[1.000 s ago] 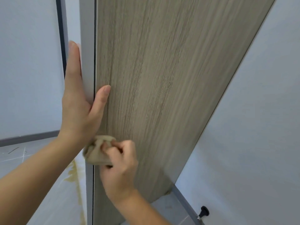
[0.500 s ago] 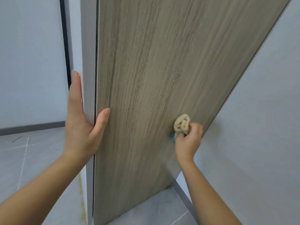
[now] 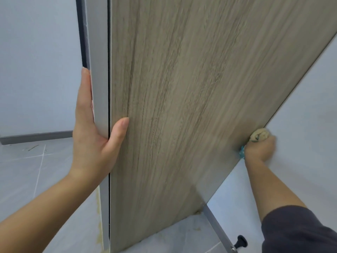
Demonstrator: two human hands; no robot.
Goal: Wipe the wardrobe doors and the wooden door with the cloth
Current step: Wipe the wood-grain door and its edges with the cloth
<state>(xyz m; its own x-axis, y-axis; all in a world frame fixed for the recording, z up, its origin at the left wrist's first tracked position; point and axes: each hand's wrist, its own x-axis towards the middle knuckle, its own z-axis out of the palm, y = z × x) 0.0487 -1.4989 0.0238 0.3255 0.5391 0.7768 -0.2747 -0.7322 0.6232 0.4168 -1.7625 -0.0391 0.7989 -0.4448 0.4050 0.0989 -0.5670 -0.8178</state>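
Across the wooden door (image 3: pixel 182 106) my right hand (image 3: pixel 259 151) has carried the cloth (image 3: pixel 259 135) from the middle of the panel out to its far right edge. A second ago it was low down beside my left hand (image 3: pixel 93 143), which has kept its place on the near edge.

The door fills most of what I see, its pale brown grain running top to bottom and its grey edge strip facing me on the left. Behind it on the right is a plain light wall (image 3: pixel 300 115), which the door's far edge seems to meet. Grey floor (image 3: pixel 36 179) tiles with thin pale joints lie below, and a yellowish stain (image 3: pixel 99 216) trails down beside the foot of the door edge.

My left hand clasps that edge. The fingers lie straight up the hidden side and the thumb presses on the wooden face. My right hand is clenched round the cloth, a beige wad bulging from the top of the fist and pressed against the door at its right border. A scrap of teal shows under the fist. This part is blurred, so I cannot make out the folds. My dark sleeve (image 3: pixel 299 230) fills the lower right corner. Next to it a small black door stop (image 3: pixel 241 241) stands by the grey skirting (image 3: pixel 217 227).
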